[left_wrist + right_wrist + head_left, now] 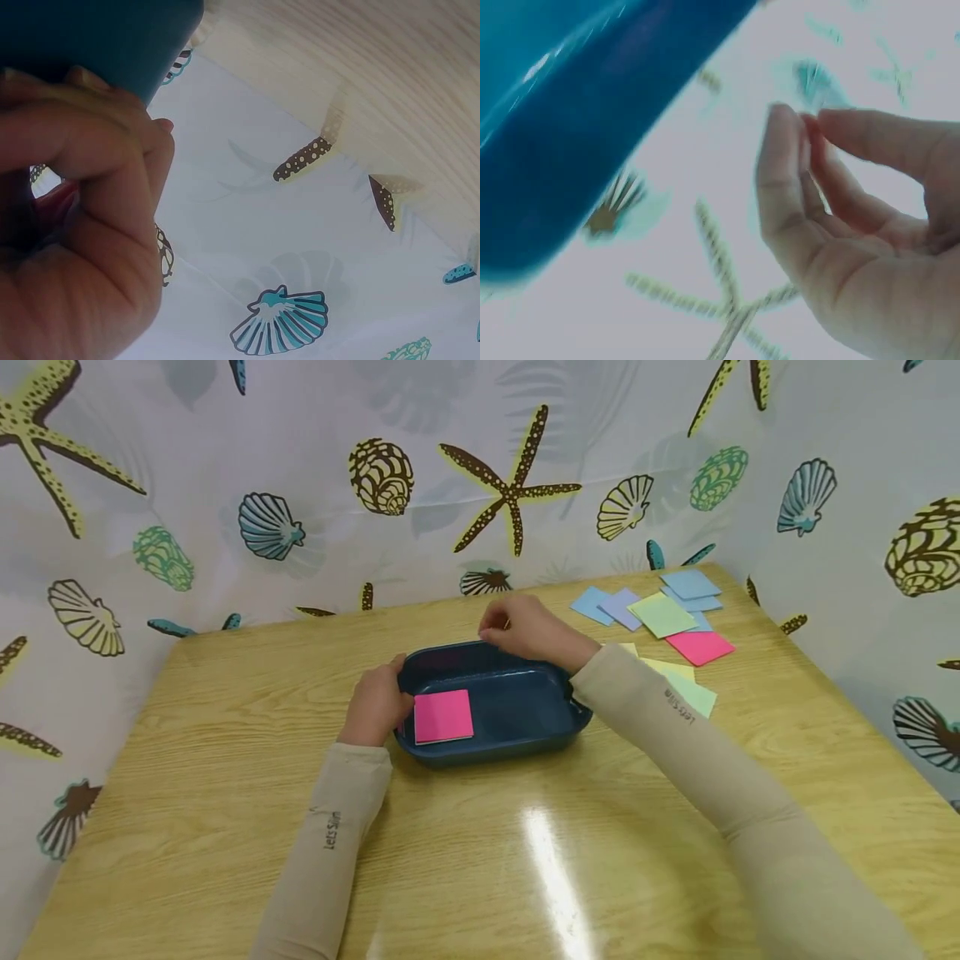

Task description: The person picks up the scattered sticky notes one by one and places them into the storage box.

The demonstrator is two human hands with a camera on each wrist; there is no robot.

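Observation:
A dark blue plastic tray [525,706] with raised walls stands on the table. Inside it, at the left end, lies a small stack of square paper notes [443,716], bright pink on top. My left hand [375,700] grips the tray's left end, fingers on the outside and thumb over the rim. In the left wrist view the fingers [112,142] curl at the tray's edge. My right hand [536,628] is raised over the far right rim. Its fingers bend loosely toward the thumb, and nothing shows between them in the right wrist view.
Right of the tray, blue, lilac, yellow-green and pink paper notes [701,647] lie scattered and overlapping. More pale yellow and green notes [693,693] are partly hidden by my right sleeve. A shell-and-starfish printed cloth [315,460] hangs behind the wooden table [247,710].

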